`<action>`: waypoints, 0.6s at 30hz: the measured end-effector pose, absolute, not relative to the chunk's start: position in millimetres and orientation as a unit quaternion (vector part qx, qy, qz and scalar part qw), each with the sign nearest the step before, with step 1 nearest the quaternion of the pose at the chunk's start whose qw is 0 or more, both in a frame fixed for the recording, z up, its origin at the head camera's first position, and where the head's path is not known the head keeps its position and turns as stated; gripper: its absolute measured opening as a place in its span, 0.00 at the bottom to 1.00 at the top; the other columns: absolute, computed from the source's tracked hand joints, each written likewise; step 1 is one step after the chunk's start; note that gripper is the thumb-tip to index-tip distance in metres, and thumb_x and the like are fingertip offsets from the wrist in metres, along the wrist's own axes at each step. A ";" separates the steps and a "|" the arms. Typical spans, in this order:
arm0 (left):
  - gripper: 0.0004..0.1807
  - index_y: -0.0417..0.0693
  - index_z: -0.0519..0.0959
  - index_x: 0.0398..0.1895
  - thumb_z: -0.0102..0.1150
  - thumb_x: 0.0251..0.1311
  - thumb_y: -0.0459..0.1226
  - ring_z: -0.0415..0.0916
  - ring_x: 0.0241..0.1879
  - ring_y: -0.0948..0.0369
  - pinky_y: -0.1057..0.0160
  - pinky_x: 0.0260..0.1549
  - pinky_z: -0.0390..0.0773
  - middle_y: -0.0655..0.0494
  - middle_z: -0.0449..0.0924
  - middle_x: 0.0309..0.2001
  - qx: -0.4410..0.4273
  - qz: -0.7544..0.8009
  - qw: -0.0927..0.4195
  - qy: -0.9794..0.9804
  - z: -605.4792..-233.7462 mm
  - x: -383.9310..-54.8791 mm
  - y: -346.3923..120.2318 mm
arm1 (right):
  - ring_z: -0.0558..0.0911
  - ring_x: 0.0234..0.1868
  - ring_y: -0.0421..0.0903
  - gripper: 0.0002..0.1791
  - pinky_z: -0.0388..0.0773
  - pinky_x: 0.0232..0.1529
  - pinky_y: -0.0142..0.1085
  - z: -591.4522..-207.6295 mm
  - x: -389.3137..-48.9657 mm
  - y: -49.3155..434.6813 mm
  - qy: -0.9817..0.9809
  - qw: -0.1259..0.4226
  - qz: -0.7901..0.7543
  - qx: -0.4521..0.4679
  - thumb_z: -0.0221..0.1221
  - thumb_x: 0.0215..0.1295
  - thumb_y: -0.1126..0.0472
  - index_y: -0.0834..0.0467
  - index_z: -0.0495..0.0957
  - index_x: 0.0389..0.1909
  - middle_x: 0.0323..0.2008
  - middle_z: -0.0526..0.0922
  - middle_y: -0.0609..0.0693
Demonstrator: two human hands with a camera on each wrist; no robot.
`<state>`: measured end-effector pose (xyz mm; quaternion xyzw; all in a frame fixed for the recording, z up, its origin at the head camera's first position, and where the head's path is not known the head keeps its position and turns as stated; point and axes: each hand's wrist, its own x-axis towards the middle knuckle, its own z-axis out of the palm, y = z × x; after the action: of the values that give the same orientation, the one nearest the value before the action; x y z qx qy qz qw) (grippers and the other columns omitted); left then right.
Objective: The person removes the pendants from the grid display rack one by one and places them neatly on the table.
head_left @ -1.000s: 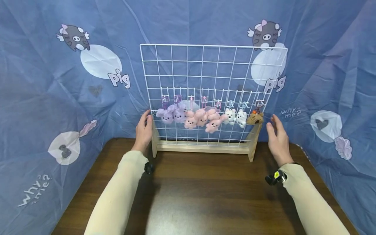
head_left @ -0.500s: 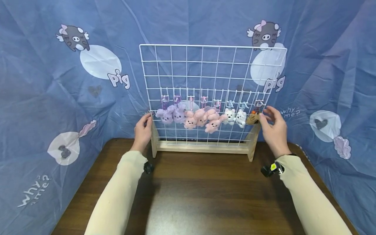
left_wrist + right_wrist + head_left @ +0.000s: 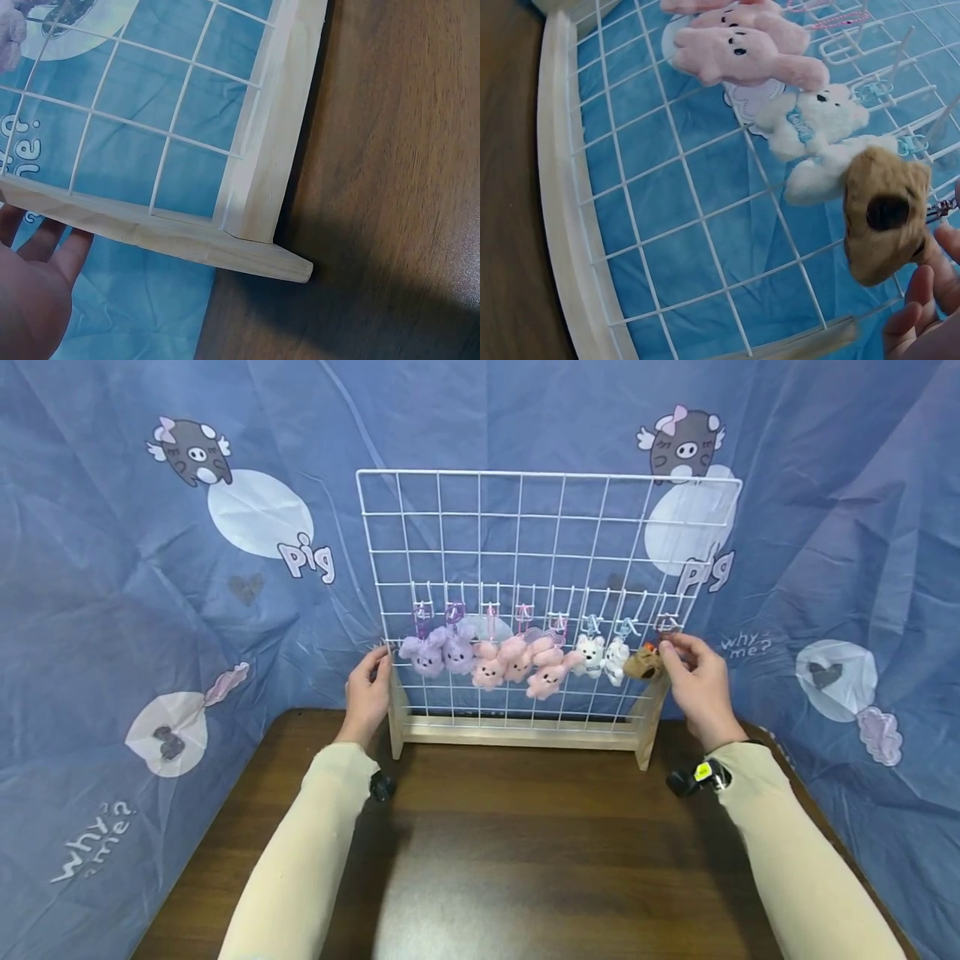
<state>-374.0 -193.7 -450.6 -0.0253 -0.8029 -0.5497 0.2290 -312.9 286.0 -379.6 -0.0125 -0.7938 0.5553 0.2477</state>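
Note:
A white wire grid rack (image 3: 536, 557) stands upright in a pale wooden stand (image 3: 517, 735). From its hooks hang several plush keychains: purple bunnies (image 3: 459, 653), pink bunnies (image 3: 547, 678), white bears (image 3: 589, 656) and a brown plush keychain (image 3: 883, 217) at the right end. My right hand (image 3: 699, 687) pinches the brown one by its upper right side, close to its metal clasp (image 3: 941, 210). At the rack's left side, my left hand (image 3: 367, 695) grips the wooden upright; its fingers (image 3: 69, 251) pass behind the wood in the left wrist view.
The rack stands near the back of a dark brown wooden table (image 3: 517, 860). Blue fabric (image 3: 247, 410) with pig prints hangs close behind and on both sides. White metal hooks (image 3: 900, 52) stick out from the grid.
My right hand has come in from the right to the brown plush keychain and taken hold of it, and the plush has shifted slightly left. My left hand has closed in on the upright.

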 end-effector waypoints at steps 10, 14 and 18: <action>0.19 0.45 0.80 0.67 0.51 0.82 0.43 0.76 0.60 0.49 0.47 0.63 0.73 0.41 0.81 0.62 -0.025 -0.562 0.227 -0.795 -453.0 -372.0 -193.2 | 0.76 0.40 0.34 0.21 0.72 0.38 0.23 -379.1 -316.0 289.6 -0.771 0.219 0.597 0.030 0.56 0.81 0.53 0.67 0.84 0.56 0.38 0.83 0.30; 0.20 0.44 0.79 0.68 0.50 0.82 0.43 0.76 0.61 0.48 0.47 0.63 0.73 0.41 0.81 0.62 -0.028 -0.564 0.226 -0.794 -453.6 -371.4 -193.0 | 0.77 0.39 0.34 0.10 0.73 0.37 0.23 -379.1 -315.2 289.7 -0.752 0.220 0.620 0.043 0.59 0.79 0.56 0.53 0.88 0.43 0.38 0.86 0.31; 0.20 0.45 0.79 0.67 0.50 0.82 0.43 0.77 0.60 0.49 0.48 0.63 0.73 0.42 0.81 0.62 -0.025 -0.567 0.224 -0.792 -454.2 -370.3 -193.4 | 0.79 0.38 0.33 0.09 0.74 0.35 0.23 -378.7 -313.0 290.0 -0.752 0.215 0.620 0.059 0.60 0.79 0.56 0.52 0.88 0.42 0.39 0.87 0.35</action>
<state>-370.3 -193.4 -454.2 -0.0253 -0.7921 -0.5674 0.2237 -313.0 290.0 -378.7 0.0587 -0.7518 0.6204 0.2155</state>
